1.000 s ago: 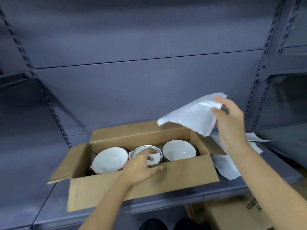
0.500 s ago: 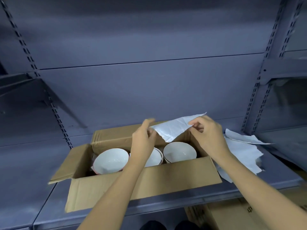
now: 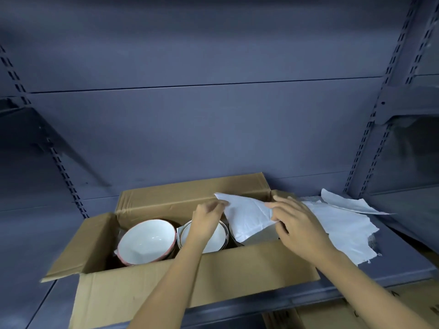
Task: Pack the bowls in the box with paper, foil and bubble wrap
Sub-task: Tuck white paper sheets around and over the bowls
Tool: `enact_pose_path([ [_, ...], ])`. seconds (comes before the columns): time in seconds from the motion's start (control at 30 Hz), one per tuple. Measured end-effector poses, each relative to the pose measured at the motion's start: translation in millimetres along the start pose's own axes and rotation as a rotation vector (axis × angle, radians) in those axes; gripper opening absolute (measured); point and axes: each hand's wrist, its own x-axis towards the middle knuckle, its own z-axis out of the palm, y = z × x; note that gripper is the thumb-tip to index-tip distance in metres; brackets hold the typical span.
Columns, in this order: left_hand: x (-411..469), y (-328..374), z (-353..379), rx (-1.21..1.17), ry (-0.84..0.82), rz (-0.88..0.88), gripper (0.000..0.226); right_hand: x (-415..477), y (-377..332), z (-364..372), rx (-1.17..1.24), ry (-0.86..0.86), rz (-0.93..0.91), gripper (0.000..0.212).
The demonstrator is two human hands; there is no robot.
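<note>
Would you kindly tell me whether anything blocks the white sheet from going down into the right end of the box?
Nothing visible does. The left hand and right hand hold the white sheet over the open right end of the box; what lies beneath it is hidden.

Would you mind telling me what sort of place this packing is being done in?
Probably a storeroom or warehouse: grey metal shelving with slotted uprights, a cardboard box of bowls standing on it, and more cartons beneath.
</note>
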Motion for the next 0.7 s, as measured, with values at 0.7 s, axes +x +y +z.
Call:
enact_pose_path([
  [0.7,6,-13,43,0.971,-0.286,0.105,0.061,52,-7,37,0.176,-0.8,0.36,0.047],
])
